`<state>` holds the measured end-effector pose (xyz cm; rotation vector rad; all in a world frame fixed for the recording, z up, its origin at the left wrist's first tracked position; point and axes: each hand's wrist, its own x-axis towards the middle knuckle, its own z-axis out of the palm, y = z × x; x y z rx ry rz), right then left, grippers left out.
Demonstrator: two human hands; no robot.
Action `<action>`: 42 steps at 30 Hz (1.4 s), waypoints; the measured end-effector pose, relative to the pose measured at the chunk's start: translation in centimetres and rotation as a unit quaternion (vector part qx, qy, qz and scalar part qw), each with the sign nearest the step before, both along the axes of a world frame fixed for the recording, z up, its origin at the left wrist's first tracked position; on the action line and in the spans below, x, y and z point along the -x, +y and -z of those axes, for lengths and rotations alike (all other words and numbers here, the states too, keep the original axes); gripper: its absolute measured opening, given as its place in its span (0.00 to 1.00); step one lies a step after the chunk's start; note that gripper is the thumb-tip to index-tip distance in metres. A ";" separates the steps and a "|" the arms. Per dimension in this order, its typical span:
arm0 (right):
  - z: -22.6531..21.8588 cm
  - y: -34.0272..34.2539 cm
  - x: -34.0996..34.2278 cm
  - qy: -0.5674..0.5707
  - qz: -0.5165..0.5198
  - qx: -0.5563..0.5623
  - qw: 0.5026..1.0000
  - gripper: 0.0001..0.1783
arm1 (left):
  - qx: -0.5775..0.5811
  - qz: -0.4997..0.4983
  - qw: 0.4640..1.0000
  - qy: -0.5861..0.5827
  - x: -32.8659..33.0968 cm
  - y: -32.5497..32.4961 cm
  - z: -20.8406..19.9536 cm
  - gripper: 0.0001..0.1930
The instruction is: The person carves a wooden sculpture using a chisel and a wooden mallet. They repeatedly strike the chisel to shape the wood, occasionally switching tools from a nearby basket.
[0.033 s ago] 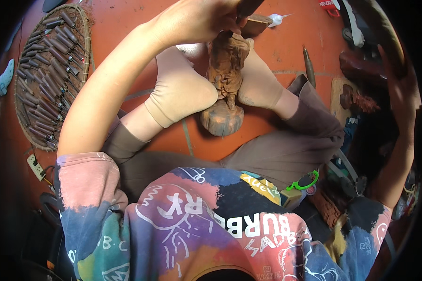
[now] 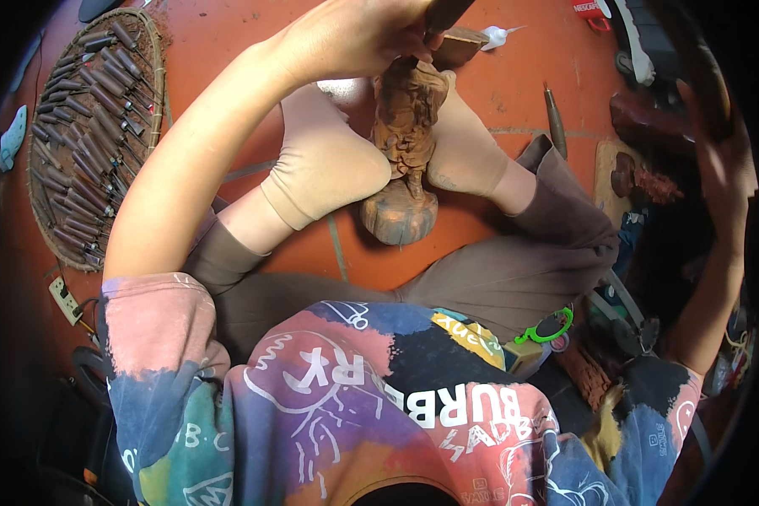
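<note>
A brown wooden carving of a robed figure [image 2: 409, 114] is clamped upright between my two socked feet, its round base [image 2: 399, 217] toward me. My left hand [image 2: 367, 38] reaches over to the carving's upper end, fingers closed round the dark handle of a carving chisel [image 2: 447, 12]. The chisel's cutting end is hidden behind the hand and carving. Raised at the far right, my right hand [image 2: 724, 160] grips a long dark wooden mallet [image 2: 700, 63], which stands apart from the chisel.
A woven basket [image 2: 156, 84] with several chisels [image 2: 101, 80] lies at left. One more chisel [image 2: 554, 118] rests on the tiles beyond my right knee. A wooden block [image 2: 462, 46] and white bottle [image 2: 495, 37] lie past the carving. Green-rimmed glasses [image 2: 548, 325] are by my right thigh.
The mallet in my right hand has tilted slightly, its upper end shifting right. My left hand, the chisel and the carving look the same.
</note>
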<state>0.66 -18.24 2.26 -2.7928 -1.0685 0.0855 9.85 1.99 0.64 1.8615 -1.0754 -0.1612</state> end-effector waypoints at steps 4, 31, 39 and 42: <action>-8.5 -1.9 -1.5 -0.052 0.058 -0.027 0.997 0.30 | -0.142 -0.038 0.988 0.037 0.5 2.7 -2.9 0.14; 0.6 -7.8 4.9 0.495 0.468 -0.491 0.543 0.15 | 0.195 -0.187 0.911 0.310 2.2 6.0 0.0 0.03; 0.4 -7.7 4.7 0.512 0.478 -0.541 0.465 0.38 | 0.080 -0.202 0.891 0.398 1.2 2.3 1.6 0.07; 0.8 -8.6 4.5 0.532 0.462 -0.557 0.440 0.37 | 0.072 -0.211 0.888 0.402 1.2 2.1 1.0 0.07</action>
